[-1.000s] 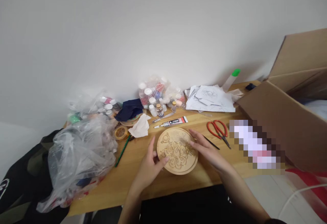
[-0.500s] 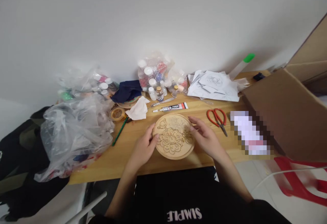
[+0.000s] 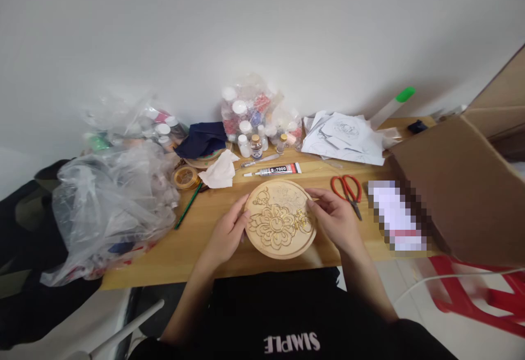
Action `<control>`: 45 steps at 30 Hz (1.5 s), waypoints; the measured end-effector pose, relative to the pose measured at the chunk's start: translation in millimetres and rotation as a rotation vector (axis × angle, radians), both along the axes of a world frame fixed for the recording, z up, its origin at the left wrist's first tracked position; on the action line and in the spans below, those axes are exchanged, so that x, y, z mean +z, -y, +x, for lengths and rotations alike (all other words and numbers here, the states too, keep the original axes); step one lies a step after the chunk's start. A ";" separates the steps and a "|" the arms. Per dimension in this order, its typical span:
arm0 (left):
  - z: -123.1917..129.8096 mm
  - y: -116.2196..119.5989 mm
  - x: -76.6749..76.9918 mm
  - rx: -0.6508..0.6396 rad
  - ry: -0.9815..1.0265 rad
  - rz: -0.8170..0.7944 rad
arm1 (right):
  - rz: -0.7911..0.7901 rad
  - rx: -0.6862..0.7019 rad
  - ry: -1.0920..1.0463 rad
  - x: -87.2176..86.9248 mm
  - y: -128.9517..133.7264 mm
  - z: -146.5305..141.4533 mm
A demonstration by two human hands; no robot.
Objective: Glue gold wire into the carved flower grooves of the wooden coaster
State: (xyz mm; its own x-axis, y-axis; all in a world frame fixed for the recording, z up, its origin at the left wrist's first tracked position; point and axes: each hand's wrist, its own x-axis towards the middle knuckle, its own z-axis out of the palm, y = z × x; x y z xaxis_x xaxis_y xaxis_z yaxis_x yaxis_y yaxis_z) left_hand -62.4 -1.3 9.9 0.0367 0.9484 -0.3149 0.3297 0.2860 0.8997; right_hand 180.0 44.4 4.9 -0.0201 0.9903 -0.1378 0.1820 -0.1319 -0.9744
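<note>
A round pale wooden plaque point(image 3: 281, 219) with a raised rim faces me at the front of the table. Gold wire outlines a large flower and smaller figures on it; its upper right bears only a drawn pattern. My left hand point(image 3: 229, 231) grips the left edge, thumb on the rim and fingers partly hidden behind. On the right edge my right hand point(image 3: 334, 218) holds it the same way, thumb at the rim. Just beyond the plaque lies a glue tube point(image 3: 279, 169) marked B-7000. Red-handled scissors point(image 3: 348, 193) rest to the right of my right hand.
Left are a clear plastic bag point(image 3: 117, 201), a gold wire spool point(image 3: 186, 176), a green pencil point(image 3: 188, 207) and a crumpled tissue point(image 3: 220, 169). Bagged bottles point(image 3: 246, 111) and drawing sheets point(image 3: 344, 135) line the wall. Right stand a blurred-out phone-like object point(image 3: 397, 215) and a cardboard box point(image 3: 459, 190).
The plaque has tilted slightly between my hands, and its right-hand wire figure, shadowed earlier, now shows clearly. My right hand has shifted a little outward along the rim. The view has moved slightly.
</note>
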 end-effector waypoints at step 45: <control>-0.1 -2.1 -16.1 0.008 -0.049 0.032 | 0.067 -0.181 -0.003 -25.4 -9.8 3.9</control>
